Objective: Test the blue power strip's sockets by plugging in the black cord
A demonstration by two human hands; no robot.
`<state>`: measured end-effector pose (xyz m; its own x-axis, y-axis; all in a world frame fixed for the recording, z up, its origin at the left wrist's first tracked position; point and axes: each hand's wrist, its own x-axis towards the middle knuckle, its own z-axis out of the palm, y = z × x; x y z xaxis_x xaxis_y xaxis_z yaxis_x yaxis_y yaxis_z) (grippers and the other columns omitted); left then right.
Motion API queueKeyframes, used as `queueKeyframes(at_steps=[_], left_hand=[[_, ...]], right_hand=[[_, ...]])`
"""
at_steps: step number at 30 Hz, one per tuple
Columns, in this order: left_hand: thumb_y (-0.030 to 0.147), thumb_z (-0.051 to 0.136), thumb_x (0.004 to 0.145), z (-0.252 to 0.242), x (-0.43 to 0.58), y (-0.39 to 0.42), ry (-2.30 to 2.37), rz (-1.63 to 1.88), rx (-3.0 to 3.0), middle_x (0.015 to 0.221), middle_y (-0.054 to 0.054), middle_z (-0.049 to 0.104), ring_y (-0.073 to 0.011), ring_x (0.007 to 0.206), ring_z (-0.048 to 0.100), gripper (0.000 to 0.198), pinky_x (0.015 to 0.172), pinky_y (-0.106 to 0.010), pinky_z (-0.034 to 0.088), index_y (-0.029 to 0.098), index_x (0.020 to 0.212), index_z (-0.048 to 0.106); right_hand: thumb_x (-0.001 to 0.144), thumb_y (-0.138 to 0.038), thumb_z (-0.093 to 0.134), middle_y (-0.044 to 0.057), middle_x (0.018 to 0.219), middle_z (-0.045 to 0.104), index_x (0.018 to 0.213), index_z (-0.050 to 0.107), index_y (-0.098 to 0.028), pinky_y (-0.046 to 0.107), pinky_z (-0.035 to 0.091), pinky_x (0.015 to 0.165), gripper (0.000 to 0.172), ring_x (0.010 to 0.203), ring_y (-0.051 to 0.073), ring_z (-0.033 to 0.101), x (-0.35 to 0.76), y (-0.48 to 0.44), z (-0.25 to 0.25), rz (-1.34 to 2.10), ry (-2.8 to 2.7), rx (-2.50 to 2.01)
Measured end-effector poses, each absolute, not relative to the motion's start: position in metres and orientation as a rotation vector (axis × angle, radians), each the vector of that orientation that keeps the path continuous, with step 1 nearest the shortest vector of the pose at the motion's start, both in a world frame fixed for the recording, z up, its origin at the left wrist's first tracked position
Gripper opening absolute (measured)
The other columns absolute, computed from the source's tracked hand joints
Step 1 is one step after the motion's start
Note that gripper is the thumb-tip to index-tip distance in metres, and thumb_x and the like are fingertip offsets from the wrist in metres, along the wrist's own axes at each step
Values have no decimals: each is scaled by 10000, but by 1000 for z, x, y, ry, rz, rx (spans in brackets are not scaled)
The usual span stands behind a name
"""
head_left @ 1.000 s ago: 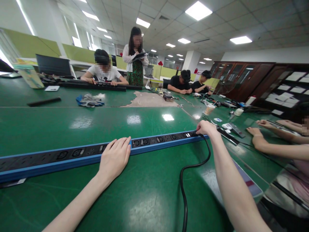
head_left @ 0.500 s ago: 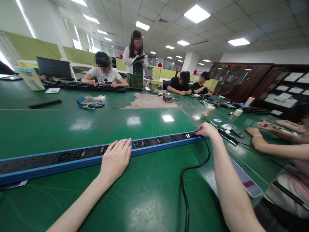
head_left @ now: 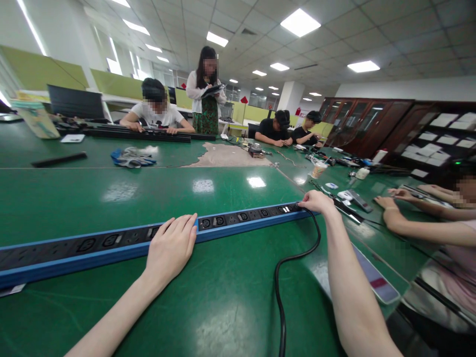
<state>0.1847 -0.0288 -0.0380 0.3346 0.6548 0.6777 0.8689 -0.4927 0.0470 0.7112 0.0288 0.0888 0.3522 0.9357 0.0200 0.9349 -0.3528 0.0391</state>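
A long blue power strip (head_left: pixel 111 245) with black sockets lies across the green table (head_left: pixel 230 297) in front of me. My left hand (head_left: pixel 171 248) rests flat over its middle, fingers spread across the top. My right hand (head_left: pixel 316 202) holds the strip's right end, where the black cable (head_left: pixel 282 277) leaves it and loops back toward me along the table.
A person at my right rests both hands (head_left: pixel 386 202) on the table beside small parts. Across the table a seated person (head_left: pixel 156 111) handles a black strip, another stands behind, two more sit farther right. Blue gloves (head_left: pixel 130 157), a cup (head_left: pixel 318 169), wooden cabinets at right.
The view has drifted slightly right, so everything sits a little further left in frame. Both my hands stay on the strip where they were.
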Motion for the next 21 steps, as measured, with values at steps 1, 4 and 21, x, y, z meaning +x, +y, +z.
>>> queueKeyframes(at_steps=[1,4,21], left_hand=[[337,443,1078,-38,185,-29,-1359,-931,-2286,1438,-151,694,-322,1298,664,492,1195,-529,406,181,1513,611],[335,448,1076,-38,184,-28,-1363,-925,-2297,1446,-150,689,-320,1308,659,490,1201,-527,401,185,1513,611],[331,460,1076,-38,183,-29,-1338,-904,-2299,1446,-160,685,-341,1309,656,503,1186,-553,416,186,1543,578]], right_hand=[[800,-599,742,95,1077,803,993,827,-282,363,553,840,380,1006,287,755,710,29,89,79,1773,2552],[801,-572,757,105,1060,803,972,829,-269,351,551,845,356,1018,291,754,711,29,91,102,1803,2471],[984,-443,628,64,755,782,966,751,-192,270,511,714,280,765,216,742,716,8,118,-50,1993,2471]])
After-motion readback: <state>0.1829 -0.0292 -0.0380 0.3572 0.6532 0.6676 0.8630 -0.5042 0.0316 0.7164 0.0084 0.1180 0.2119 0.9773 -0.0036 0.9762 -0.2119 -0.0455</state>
